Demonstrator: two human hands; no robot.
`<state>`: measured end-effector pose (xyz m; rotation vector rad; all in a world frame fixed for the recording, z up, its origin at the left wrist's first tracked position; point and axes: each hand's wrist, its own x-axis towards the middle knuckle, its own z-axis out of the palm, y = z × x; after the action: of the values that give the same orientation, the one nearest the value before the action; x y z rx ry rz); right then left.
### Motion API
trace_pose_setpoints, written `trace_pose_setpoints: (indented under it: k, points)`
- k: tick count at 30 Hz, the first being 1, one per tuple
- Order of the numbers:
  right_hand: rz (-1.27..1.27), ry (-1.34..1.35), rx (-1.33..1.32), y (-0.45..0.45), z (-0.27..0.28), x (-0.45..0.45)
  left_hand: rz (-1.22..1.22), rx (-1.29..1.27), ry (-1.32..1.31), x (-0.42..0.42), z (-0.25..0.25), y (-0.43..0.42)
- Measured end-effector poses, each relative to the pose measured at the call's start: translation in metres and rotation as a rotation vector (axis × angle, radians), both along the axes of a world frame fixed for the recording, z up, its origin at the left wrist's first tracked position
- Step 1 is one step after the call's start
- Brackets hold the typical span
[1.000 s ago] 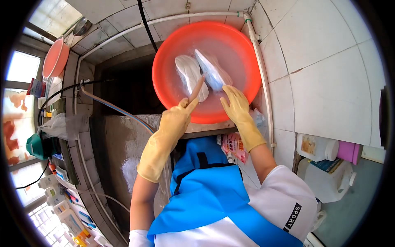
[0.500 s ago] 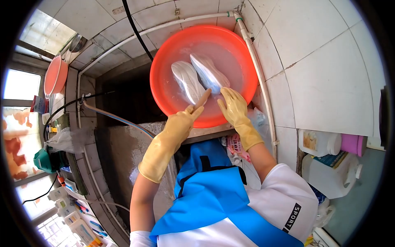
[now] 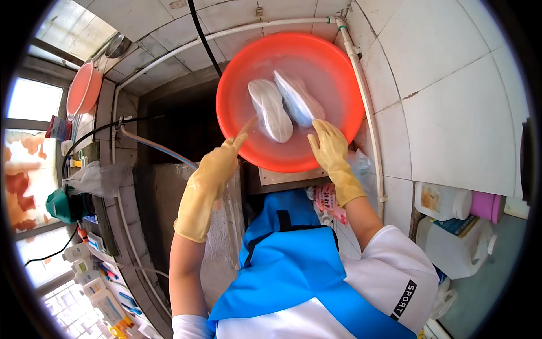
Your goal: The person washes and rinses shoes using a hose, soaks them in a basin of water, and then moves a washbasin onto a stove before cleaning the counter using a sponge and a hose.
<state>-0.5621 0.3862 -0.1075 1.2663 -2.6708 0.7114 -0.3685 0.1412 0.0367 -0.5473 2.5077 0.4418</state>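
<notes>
Two white shoes lie in cloudy water inside a large red basin (image 3: 226, 138). The left shoe (image 3: 270, 110) has its sole turned up. The right shoe (image 3: 297, 99) rests on its side, with some blue along it. My left hand (image 3: 223, 161), in a yellow rubber glove, is closed round the tan handle of a brush (image 3: 249, 125) at the basin's near left rim; the brush's head cannot be made out. My right hand (image 3: 328, 146), gloved too, has its fingers closed on the near end of the right shoe, thumb apart.
A white pipe (image 3: 364, 96) runs along the tiled wall beside the basin. To the left are a dark recess (image 3: 180, 113) and a hose (image 3: 155, 146). Plastic jugs (image 3: 454, 243) stand at right. A smaller pink basin (image 3: 84, 89) and several bottles line the left ledge.
My left hand has drawn the brush back and left, away from the shoes towards the basin's rim. My right hand stays at the right shoe's near end. The view has shifted slightly.
</notes>
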Motion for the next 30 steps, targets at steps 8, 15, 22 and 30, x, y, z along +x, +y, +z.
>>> trace_pose_setpoints:
  k: [8, 15, 22, 30]
  points:
    - [0.005, 0.02, 0.012, -0.001, -0.002, 0.0, -0.026, 0.141, -0.061, 0.044, 0.018, 0.028]
    - [0.003, 0.013, 0.023, -0.001, -0.005, 0.0, 0.014, 0.06, -0.072, 0.066, -0.003, 0.028]
    - [0.017, 0.025, -0.001, -0.001, -0.004, 0.0, -0.075, 0.091, -0.012, 0.074, 0.0, 0.034]
    - [0.008, 0.032, -0.007, -0.001, -0.009, -0.001, -0.113, 0.133, 0.08, 0.072, -0.011, 0.041]
